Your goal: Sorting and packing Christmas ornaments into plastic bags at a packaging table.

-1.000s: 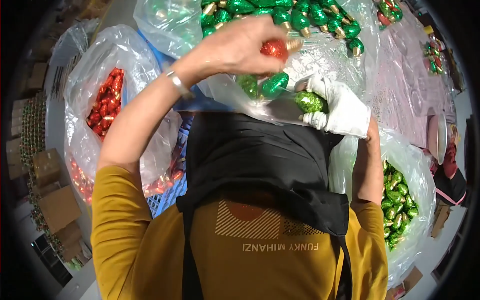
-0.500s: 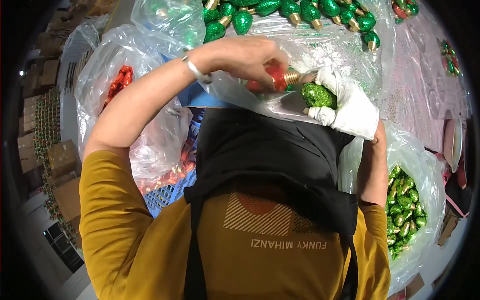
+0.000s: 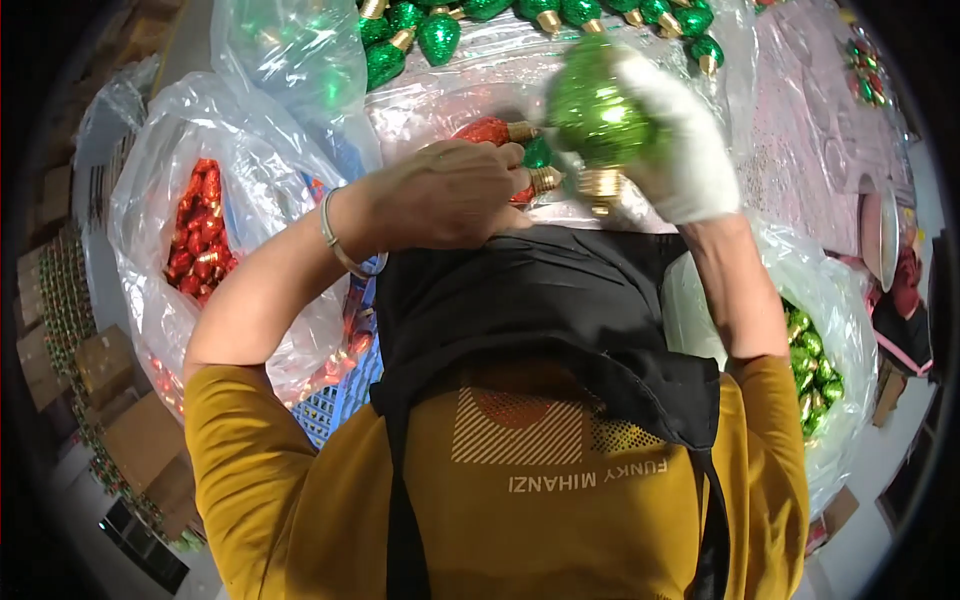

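Observation:
In my right hand (image 3: 690, 130), which wears a white glove, a glittery green bulb ornament (image 3: 600, 105) is held up with its gold screw base pointing down; both are blurred by motion. My bare left hand (image 3: 455, 190) is closed around a red bulb ornament (image 3: 522, 193), whose gold base sticks out past the fingers. Just beyond my left fingers lies another red bulb ornament (image 3: 482, 131), with a darker green ornament (image 3: 538, 152) beside it. My left palm and the hidden parts of these ornaments cannot be seen.
Several green bulb ornaments (image 3: 438, 38) lie along the far side of the plastic-covered table (image 3: 425, 110). A clear bag of red ornaments (image 3: 200, 235) is at left, above a blue crate (image 3: 345, 400). At right is a bag of green ornaments (image 3: 815, 375).
My right hand has raised the green bulb ornament up and leftward, its base now pointing down. My left hand has moved left and lower, exposing another red ornament. The whole view has shifted slightly.

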The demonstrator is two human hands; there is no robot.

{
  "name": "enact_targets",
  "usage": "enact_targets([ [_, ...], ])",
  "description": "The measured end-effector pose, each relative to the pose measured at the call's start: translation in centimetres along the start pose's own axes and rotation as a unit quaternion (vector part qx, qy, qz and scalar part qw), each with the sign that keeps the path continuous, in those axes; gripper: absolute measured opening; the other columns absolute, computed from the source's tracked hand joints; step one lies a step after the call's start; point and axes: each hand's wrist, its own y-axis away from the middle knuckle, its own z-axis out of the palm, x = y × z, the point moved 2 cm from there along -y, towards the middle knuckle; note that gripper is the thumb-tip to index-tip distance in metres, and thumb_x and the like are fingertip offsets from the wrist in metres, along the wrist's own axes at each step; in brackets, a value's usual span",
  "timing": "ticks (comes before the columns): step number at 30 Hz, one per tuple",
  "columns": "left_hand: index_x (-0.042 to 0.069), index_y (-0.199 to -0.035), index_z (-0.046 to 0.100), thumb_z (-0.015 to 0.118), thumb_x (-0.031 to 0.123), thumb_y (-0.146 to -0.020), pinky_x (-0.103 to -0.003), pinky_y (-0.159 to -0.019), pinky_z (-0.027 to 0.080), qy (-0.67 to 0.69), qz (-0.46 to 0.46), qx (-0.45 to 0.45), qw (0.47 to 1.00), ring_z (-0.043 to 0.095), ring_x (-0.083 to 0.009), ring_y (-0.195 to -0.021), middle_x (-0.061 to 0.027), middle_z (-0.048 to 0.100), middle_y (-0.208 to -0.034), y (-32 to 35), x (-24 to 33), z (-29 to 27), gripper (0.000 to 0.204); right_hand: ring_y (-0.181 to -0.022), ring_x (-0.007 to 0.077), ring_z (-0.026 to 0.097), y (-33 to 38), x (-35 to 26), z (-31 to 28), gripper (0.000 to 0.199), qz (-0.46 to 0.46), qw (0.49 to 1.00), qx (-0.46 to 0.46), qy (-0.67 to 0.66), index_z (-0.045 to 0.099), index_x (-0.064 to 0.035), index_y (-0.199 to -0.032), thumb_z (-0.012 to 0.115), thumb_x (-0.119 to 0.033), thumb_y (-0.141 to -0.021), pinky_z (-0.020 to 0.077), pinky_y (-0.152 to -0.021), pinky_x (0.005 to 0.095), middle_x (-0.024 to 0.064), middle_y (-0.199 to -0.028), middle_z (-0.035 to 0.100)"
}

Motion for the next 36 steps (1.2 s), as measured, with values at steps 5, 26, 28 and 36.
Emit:
enact_targets([
  [5, -0.003, -0.116, 0.052, 0.056, 0.023, -0.088, -0.041, -0.084, 0.046, -0.009, -0.041, -0.074, 0.996, 0.057, -0.0356, -0.099, -0.0204, 0.058, -0.109, 0.7, 1.1, -0.7, 0.038, -0.084, 0.0335, 0.062, -3.1, 1.1, 1.3, 0.046, -0.168, 0.756, -0.056, 0.631, 0.059, -0.001, -0.108, 0.059, -0.04, -0.084, 0.0489, -0.075, 0.0368, 0.0194, -0.098, 0.062],
  [26, 0.0, -0.075, 0.059, 0.053, 0.007, -0.072, -0.044, -0.067, 0.047, -0.005, -0.023, 0.089, 0.996, 0.061, -0.0359, -0.073, -0.0185, 0.059, -0.07, 2.7, -0.4, 1.2, 0.01, -0.086, 0.0211, 0.06, -2.6, 1.6, 4.0, 0.041, -0.27, 0.695, -0.168, 0.645, 0.056, -0.0042, -0.112, 0.073, -0.019, -0.077, 0.0496, -0.078, 0.0308, 0.0104, -0.1, 0.06],
  [28, 0.001, -0.089, 0.059, 0.053, 0.004, -0.072, -0.044, -0.066, 0.046, -0.016, 0.013, 0.131, 0.991, 0.058, -0.0348, -0.069, -0.014, 0.055, -0.067, 3.1, -0.8, 1.6, 0.018, -0.087, 0.0213, 0.06, -2.6, 1.7, 3.8, 0.042, -0.32, 0.627, -0.186, 0.685, 0.055, -0.0046, -0.112, 0.073, -0.019, -0.077, 0.0498, -0.078, 0.0305, 0.0099, -0.1, 0.06],
  [36, 0.0, -0.095, 0.061, 0.057, 0.005, -0.072, -0.042, -0.067, 0.046, -0.029, 0.01, 0.123, 0.992, 0.058, -0.0333, -0.075, -0.0135, 0.057, -0.082, 3.0, -0.7, 1.5, 0.024, -0.091, 0.0306, 0.058, -0.7, 2.8, 3.9, 0.034, -0.235, 0.518, -0.125, 0.813, 0.056, -0.0042, -0.101, 0.071, -0.016, -0.073, 0.0502, -0.071, 0.0374, 0.0112, -0.1, 0.058],
])
